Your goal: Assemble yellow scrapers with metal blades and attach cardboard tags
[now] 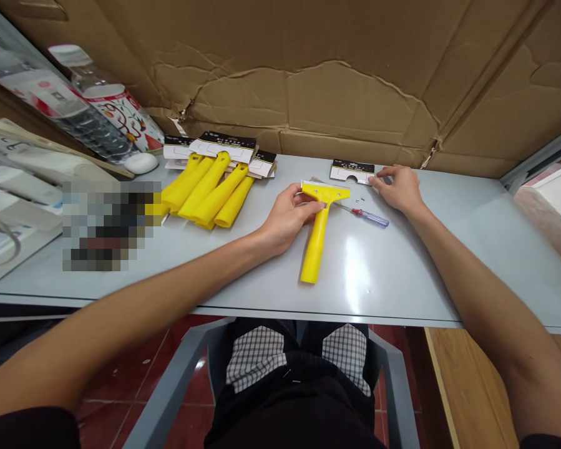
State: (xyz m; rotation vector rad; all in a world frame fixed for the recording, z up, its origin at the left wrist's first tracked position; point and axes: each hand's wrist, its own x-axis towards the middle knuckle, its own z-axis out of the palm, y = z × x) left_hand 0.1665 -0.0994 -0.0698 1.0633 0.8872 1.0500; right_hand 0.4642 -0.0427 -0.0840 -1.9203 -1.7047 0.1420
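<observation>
A yellow scraper with a wide flat head is held by my left hand, thumb across its neck and fingers behind. Its handle points toward me. My right hand pinches the right edge of a black-and-white header card lying at the back of the table. Between the hands lies a screwdriver with a clear purple-blue handle and red collar; the scraper partly covers its shaft. A few tiny screws rest beside it.
Several yellow scrapers with header cards are piled at left on the grey table. Farther left are bottles, white packages and a pixelated patch. A cardboard wall closes off the back.
</observation>
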